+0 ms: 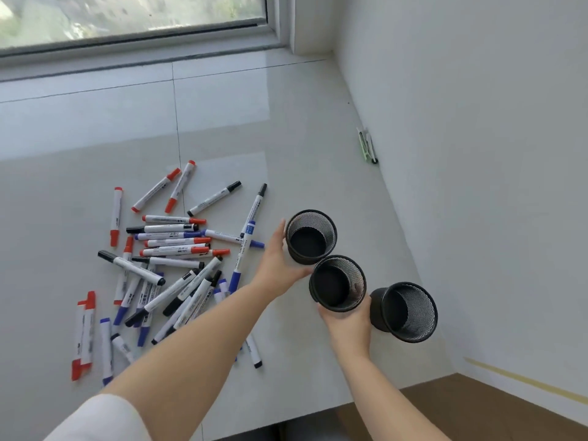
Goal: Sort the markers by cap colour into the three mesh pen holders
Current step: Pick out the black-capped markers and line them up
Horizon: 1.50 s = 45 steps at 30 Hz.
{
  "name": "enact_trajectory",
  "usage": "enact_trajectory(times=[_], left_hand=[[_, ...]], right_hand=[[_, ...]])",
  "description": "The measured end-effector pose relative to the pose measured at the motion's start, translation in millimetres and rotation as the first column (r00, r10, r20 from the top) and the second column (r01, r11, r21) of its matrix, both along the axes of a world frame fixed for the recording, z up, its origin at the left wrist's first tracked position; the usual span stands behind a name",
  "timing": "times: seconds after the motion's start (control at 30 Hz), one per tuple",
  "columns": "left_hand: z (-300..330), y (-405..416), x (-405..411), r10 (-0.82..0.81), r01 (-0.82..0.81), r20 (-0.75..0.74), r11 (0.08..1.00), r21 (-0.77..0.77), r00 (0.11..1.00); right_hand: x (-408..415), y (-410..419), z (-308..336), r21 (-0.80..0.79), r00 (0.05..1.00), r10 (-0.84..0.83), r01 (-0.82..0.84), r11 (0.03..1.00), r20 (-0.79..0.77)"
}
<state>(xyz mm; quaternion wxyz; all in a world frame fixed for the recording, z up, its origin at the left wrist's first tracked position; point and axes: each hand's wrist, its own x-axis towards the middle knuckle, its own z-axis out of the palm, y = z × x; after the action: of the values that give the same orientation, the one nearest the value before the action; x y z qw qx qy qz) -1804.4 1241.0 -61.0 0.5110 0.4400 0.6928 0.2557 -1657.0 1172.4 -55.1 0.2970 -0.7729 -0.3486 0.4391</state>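
Three empty black mesh pen holders stand in a diagonal row at the right of the white tiled ledge (222,106). My left hand (278,265) grips the far holder (311,237), thumb up its left side. My right hand (348,323) holds the middle holder (338,283) from its near side, with the fingers hidden behind it. Beside my right hand, the near holder (404,311) stands untouched. A loose pile of markers (173,249) with red, black and blue caps lies to the left; my left forearm crosses over its near edge.
A white wall runs along the right, close to the holders. A small green and white object (367,144) lies against it farther back. A window frame (133,36) borders the far side. The ledge's front edge (286,418) drops to a brown floor (493,415).
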Motion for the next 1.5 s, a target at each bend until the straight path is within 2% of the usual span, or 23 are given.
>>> enact_trajectory(times=[0.07,0.2,0.37,0.5,0.6,0.63,0.67,0.8,0.97,1.17,1.27,1.37,1.5], left_hand=[[8.8,-18.3,-9.1,0.0,-0.002,-0.037,0.999,-0.046,0.999],[27.1,-66.5,-39.5,0.083,-0.09,-0.08,0.993,-0.077,0.993],[45.5,-140.4,-96.8,0.194,-0.208,-0.108,0.968,-0.139,0.975],[46.7,-189.1,-154.3,0.293,-0.329,-0.191,0.924,-0.195,0.937],[44.4,-207.6,-175.6,0.354,-0.412,-0.269,0.888,-0.202,0.896],[36.1,-217.2,-204.5,0.331,-0.397,-0.274,0.887,-0.237,0.903],[26.5,-226.2,-230.2,0.268,-0.348,-0.292,0.898,-0.27,0.918],[21.7,-221.4,-231.0,0.21,-0.319,-0.381,0.914,-0.25,0.901],[11.0,-222.3,-229.3,0.14,-0.265,-0.373,0.913,-0.311,0.917],[6.7,-225.0,-222.8,0.095,-0.182,-0.372,0.961,-0.208,0.923],[2.0,-222.6,-223.1,-0.025,-0.068,-0.409,0.975,-0.211,0.912],[-2.6,-218.3,-226.3,-0.168,0.054,-0.465,0.967,-0.249,0.869],[-6.5,-211.0,-228.7,-0.298,0.166,-0.548,0.946,-0.277,0.782]], right_hand=[[-3.4,-2.8,-0.4,-0.053,1.0,0.006,-0.006,0.999,0.003],[-20.9,-16.3,4.0,-0.278,1.0,-0.015,0.013,0.96,-0.006],[-57.7,-28.0,10.6,-0.332,0.974,0.223,-0.22,0.917,-0.031],[-99.4,-32.5,17.9,-0.307,0.865,0.498,-0.49,0.816,-0.055],[-111.3,-37.6,25.7,-0.283,0.786,0.618,-0.6,0.749,-0.032],[-137.1,-51.2,17.1,-0.297,0.775,0.632,-0.603,0.74,0.002],[-162.5,-65.6,10.3,-0.304,0.784,0.62,-0.585,0.752,0.023],[-180.0,-83.2,11.3,-0.319,0.754,0.647,-0.59,0.742,0.112],[-221.8,-104.6,7.3,-0.341,0.78,0.587,-0.503,0.794,0.217],[-242.7,-106.1,4.5,-0.385,0.727,0.606,-0.484,0.786,0.323],[-253.3,-104.0,-1.0,-0.509,0.703,0.652,-0.465,0.724,0.285],[-265.0,-97.8,-4.8,-0.56,0.852,0.506,-0.356,0.748,0.135],[-274.5,-85.7,-0.3,-0.589,0.955,0.29,-0.267,0.763,-0.057]])
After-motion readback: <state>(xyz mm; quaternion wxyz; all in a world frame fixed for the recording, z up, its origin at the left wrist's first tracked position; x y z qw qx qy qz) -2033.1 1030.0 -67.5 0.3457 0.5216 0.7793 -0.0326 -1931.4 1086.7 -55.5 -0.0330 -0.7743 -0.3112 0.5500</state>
